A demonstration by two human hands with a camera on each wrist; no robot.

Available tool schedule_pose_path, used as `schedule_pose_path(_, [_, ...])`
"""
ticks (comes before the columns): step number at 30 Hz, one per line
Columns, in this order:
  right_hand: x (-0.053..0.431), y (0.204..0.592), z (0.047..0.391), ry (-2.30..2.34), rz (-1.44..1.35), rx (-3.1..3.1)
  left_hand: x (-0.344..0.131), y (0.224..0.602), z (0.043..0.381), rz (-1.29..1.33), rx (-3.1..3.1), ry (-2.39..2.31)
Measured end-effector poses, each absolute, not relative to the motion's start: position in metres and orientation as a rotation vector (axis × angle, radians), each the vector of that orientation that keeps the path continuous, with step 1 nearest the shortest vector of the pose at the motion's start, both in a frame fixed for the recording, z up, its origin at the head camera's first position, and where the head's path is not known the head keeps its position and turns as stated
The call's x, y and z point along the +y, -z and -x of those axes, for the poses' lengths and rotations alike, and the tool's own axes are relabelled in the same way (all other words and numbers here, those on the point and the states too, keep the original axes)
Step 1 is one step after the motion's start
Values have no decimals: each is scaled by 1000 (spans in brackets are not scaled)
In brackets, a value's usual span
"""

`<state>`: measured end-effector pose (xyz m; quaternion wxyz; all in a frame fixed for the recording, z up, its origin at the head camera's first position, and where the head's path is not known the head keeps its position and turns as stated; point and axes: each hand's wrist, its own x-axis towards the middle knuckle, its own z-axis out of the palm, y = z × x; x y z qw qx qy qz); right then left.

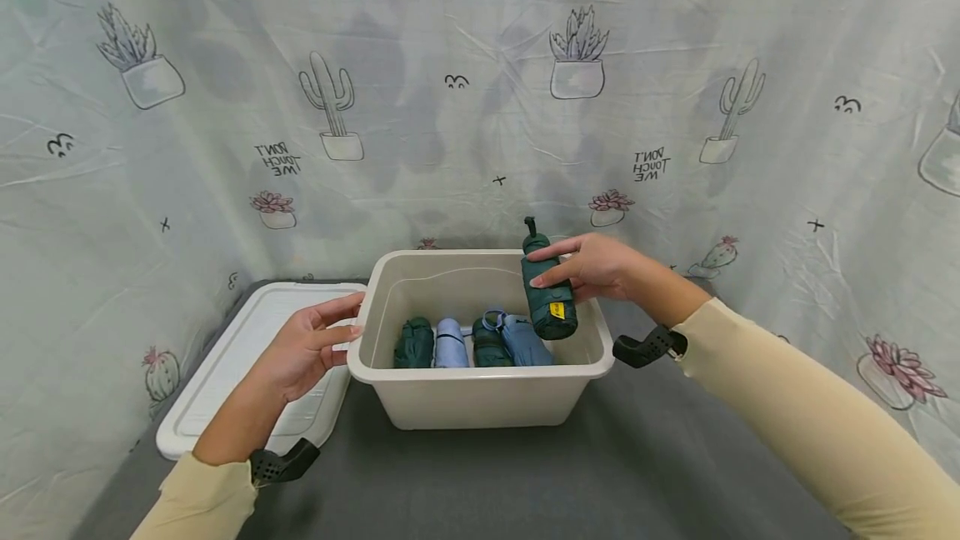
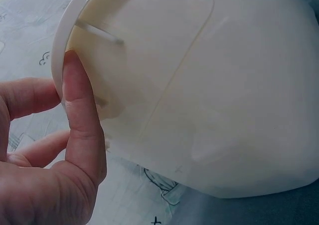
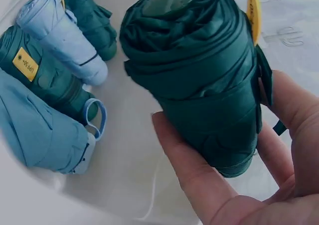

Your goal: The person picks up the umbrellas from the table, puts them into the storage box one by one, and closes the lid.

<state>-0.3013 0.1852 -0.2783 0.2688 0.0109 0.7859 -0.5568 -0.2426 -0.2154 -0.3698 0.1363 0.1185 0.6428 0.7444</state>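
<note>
My right hand [image 1: 596, 265] holds a folded dark green umbrella [image 1: 551, 302] above the right end of a cream plastic storage box [image 1: 480, 398]. Its yellow label faces me, and its strap end points up. My left hand [image 1: 311, 348] pinches the box's left rim, and the left wrist view shows a finger under that lip. Inside the box lie a dark green umbrella [image 1: 414, 343], a light blue umbrella [image 1: 451, 344], another dark green umbrella [image 3: 47, 75] with a yellow tag, and a blue umbrella [image 3: 42, 122] with a wrist loop.
A white lid [image 1: 225, 390] lies flat to the left of the box, partly behind my left forearm. Dark grey cloth [image 1: 480, 482] covers the table. Behind hangs a pale curtain [image 1: 480, 132] printed with cacti.
</note>
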Motion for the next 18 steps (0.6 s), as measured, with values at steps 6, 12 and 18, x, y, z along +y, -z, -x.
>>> schedule_pose_path(6, [170, 284, 307, 1411, -18, 2087, -215, 370, 243, -343, 1880, -2149])
schedule_pose_path(12, [157, 295, 314, 1274, -45, 2122, -215, 369, 244, -357, 1877, -2147])
schedule_pose_path(18, [148, 306, 319, 1176, -49, 2125, -215, 369, 243, -353, 1857, -2157])
